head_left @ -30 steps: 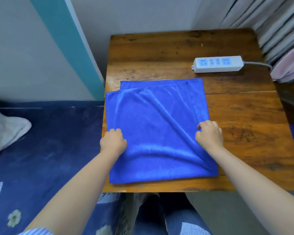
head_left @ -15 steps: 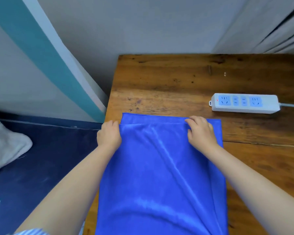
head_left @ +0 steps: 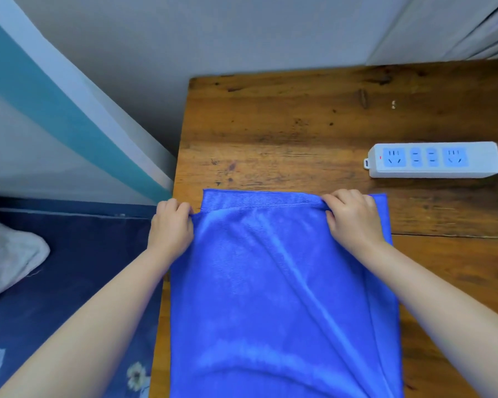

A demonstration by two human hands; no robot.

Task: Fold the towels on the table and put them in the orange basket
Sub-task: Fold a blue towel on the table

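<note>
A blue towel (head_left: 270, 282) lies folded over on the wooden table (head_left: 299, 124), its upper layer a little short of the lower layer's far edge. My left hand (head_left: 171, 225) pinches the far left corner of the upper layer. My right hand (head_left: 352, 218) grips the far right corner of that same layer. A diagonal crease runs across the cloth between my arms. The orange basket is out of view.
A white power strip (head_left: 433, 163) lies on the table's right side, its cord leaving the frame. A wall with a teal stripe (head_left: 55, 110) stands to the left. Dark blue bedding (head_left: 69, 282) and a white cloth (head_left: 9, 254) lie left of the table.
Both hands have slid from the towel's middle to the far corners of its upper layer. The view has moved closer and forward; since half a second ago the hands hardly moved.
</note>
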